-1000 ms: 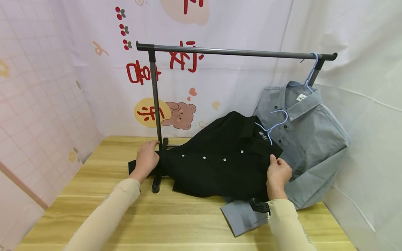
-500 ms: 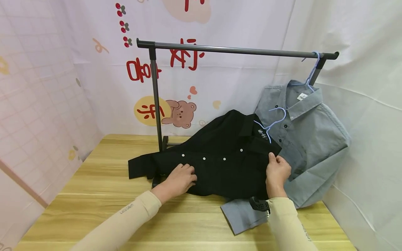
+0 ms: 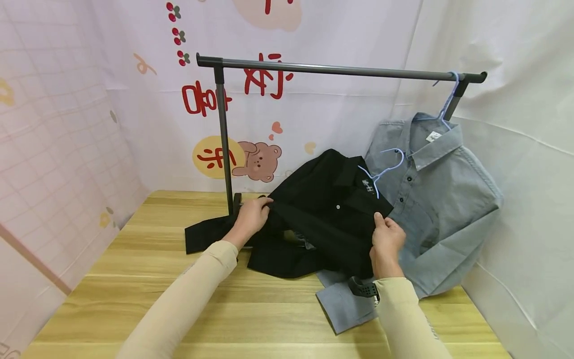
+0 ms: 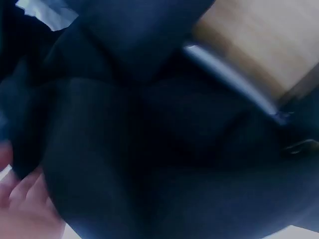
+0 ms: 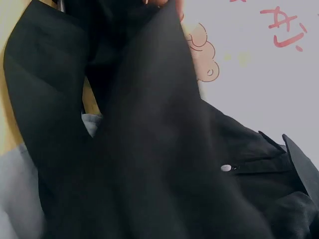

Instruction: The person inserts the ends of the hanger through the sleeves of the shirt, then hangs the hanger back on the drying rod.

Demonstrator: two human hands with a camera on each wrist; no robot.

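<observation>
A black button-up shirt (image 3: pixel 309 182) lies tilted over the table, with a light-blue hanger (image 3: pixel 381 173) poking its hook out of the collar. My left hand (image 3: pixel 250 218) pinches the shirt's front edge and holds it raised, so the cloth stretches in a fold toward the right hand. Beneath that fold, a gap shows the table and some grey cloth. My right hand (image 3: pixel 388 241) grips the shirt near its shoulder, thumb on top. In the left wrist view, dark cloth (image 4: pixel 124 149) fills most of the picture beside the fingers. A white button (image 5: pixel 226 168) shows in the right wrist view.
A dark metal clothes rack (image 3: pixel 336 69) stands on the wooden table (image 3: pixel 269 319). From its right end hangs a grey-blue shirt (image 3: pixel 448 199) on another light-blue hanger (image 3: pixel 446 102), partly behind the black shirt. Its grey cuff (image 3: pixel 347 309) lies on the table. A printed curtain (image 3: pixel 336 114) forms the back.
My left hand let go of the sleeve side at the left, moved right to the shirt front, then lifted its edge up and back. The right hand keeps its grip, shifting slightly left.
</observation>
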